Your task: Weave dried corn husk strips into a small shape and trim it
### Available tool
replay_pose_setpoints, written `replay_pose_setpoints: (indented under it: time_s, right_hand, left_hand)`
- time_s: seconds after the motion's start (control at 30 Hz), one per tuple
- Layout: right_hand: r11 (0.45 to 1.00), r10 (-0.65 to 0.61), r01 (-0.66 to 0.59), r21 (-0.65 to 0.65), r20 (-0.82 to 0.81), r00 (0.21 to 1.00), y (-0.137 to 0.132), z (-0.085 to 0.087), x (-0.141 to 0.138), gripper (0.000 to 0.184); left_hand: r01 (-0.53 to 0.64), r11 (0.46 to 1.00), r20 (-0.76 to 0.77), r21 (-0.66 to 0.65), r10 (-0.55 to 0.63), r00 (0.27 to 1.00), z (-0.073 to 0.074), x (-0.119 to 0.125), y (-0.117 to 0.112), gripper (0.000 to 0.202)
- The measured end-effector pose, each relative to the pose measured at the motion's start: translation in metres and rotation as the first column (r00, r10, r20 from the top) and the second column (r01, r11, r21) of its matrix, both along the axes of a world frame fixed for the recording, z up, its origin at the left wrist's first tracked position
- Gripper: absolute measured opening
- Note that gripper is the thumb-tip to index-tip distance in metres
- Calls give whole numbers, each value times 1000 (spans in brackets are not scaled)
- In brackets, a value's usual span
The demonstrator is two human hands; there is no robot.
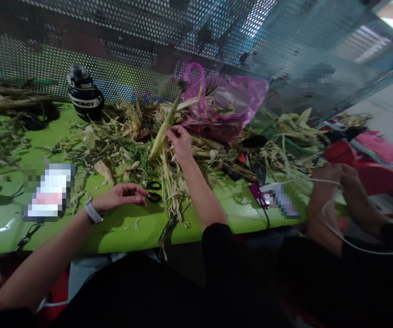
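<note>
My right hand point(182, 143) pinches a long yellow-green corn husk point(166, 127), which slants up over the pile. Dry husk strips point(172, 182) hang below that hand, down toward the table's front edge. Lower on the left, my left hand point(124, 196) has its thumb and fingers apart and holds nothing that I can see. Its fingertips are beside the black handles of a pair of scissors point(153, 197); whether they touch, I cannot tell. The scissors' blades are hidden under the husks.
Behind the husk pile point(131, 123) stand a black bottle point(85, 98) and a pink plastic bag point(230, 109), before a perforated metal screen point(142, 50). Phones lie left point(51, 191) and right point(285, 200) on the green table point(114, 237). Another person's hands point(336, 182) are at the right.
</note>
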State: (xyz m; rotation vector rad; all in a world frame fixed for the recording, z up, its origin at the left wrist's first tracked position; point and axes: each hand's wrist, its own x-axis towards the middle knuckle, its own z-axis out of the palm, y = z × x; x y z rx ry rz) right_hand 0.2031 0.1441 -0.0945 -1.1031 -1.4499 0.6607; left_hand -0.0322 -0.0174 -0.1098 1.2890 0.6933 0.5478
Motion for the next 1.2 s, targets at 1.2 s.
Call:
replay_pose_setpoints:
  time_s: [1.2]
  right_hand:
    - [751, 403, -401, -524, -116, 908, -85, -9, -84, 11]
  left_hand:
    - [-702, 428, 112, 570, 805, 582, -29, 2, 9, 23]
